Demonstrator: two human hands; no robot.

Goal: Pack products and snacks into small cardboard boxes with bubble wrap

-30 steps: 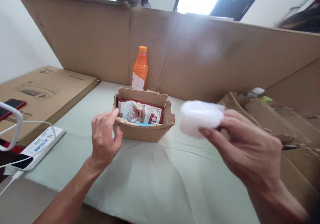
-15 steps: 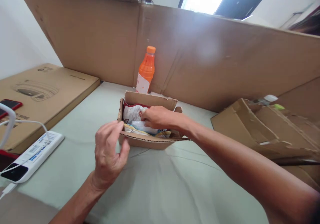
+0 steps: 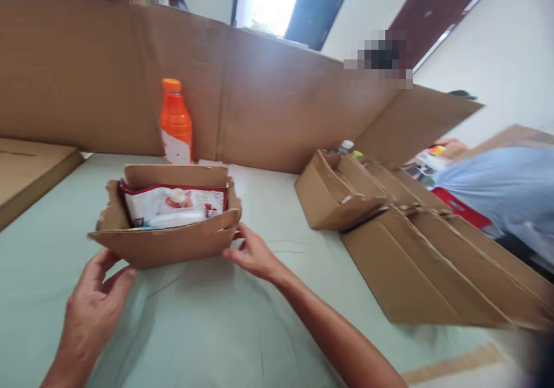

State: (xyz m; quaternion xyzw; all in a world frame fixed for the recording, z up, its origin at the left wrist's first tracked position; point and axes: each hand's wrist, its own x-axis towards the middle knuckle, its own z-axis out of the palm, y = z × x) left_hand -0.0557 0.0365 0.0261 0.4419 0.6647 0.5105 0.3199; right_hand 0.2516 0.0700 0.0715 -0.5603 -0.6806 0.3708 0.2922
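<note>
Right hand (image 3: 251, 255) left box (image 3: 167, 235), now at its corner

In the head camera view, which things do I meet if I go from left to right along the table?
Left hand → small open cardboard box holding a red and white packet → right hand → folded cardboard pieces → a co-worker's light blue sleeve.
</note>
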